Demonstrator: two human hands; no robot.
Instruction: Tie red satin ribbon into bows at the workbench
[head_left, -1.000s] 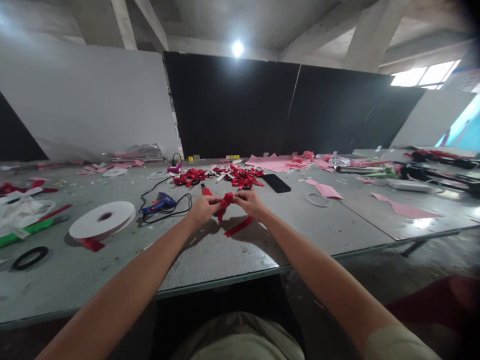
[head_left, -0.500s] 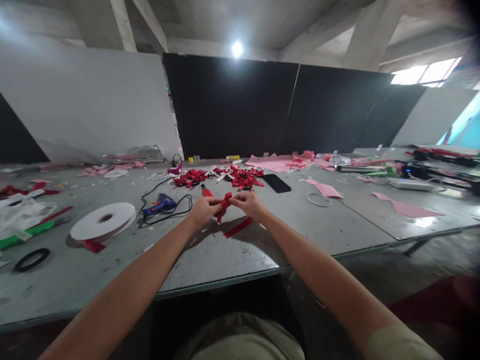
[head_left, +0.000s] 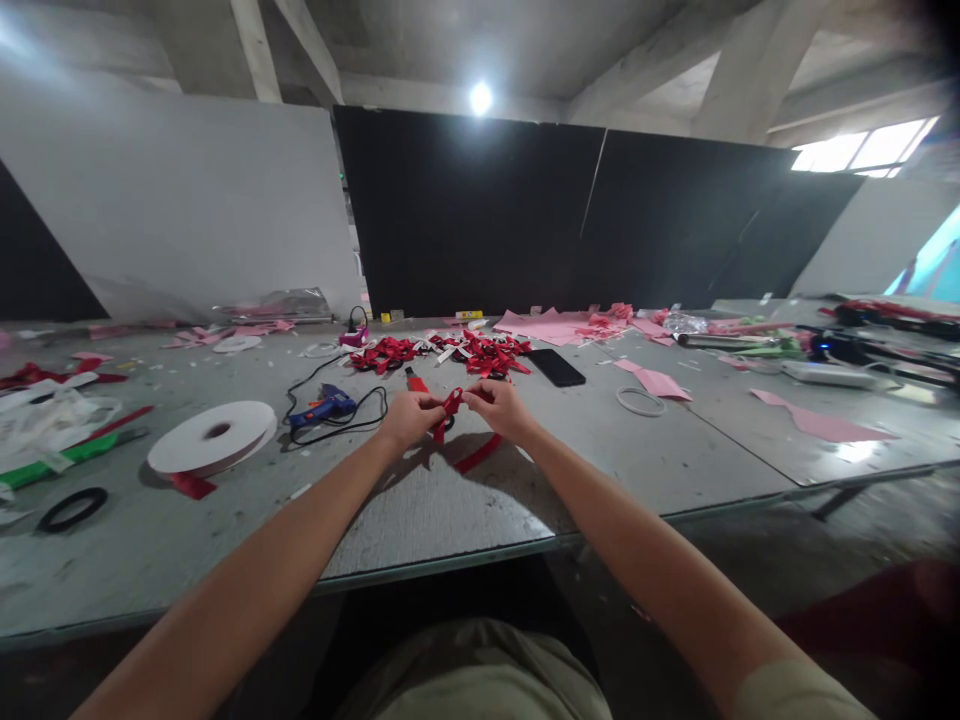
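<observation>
Left hand: the left hand (head_left: 407,419) is closed in a pinch on one side of a short folded loop of shiny red satin ribbon (head_left: 451,404), held just above the surface.
Right hand: the right hand (head_left: 501,407) pinches the other side of the same red loop, fingertips nearly meeting those of the left.
Ribbon: the loop sits between the two hands; one loose red tail (head_left: 478,454) runs down from it and lies flat on the surface just below the right hand.
Surface: a scuffed grey tabletop (head_left: 420,510) with a glassy front edge carries everything.
Beyond the ribbon: a heap of finished small red ribbon bows (head_left: 442,352) lies farther from the person than the loop, with a flat black phone (head_left: 553,367) just to the right of that heap.
Left of the ribbon: a blue hot-glue gun (head_left: 322,406) with a coiled black cord (head_left: 352,415) lies near the left hand; farther left rests a wide white tape roll (head_left: 212,438), and beyond that a thin black ring (head_left: 72,508).
Right of the ribbon: a thin white ring (head_left: 638,401) and a pink paper cutout (head_left: 658,383) lie well apart from the hands.
</observation>
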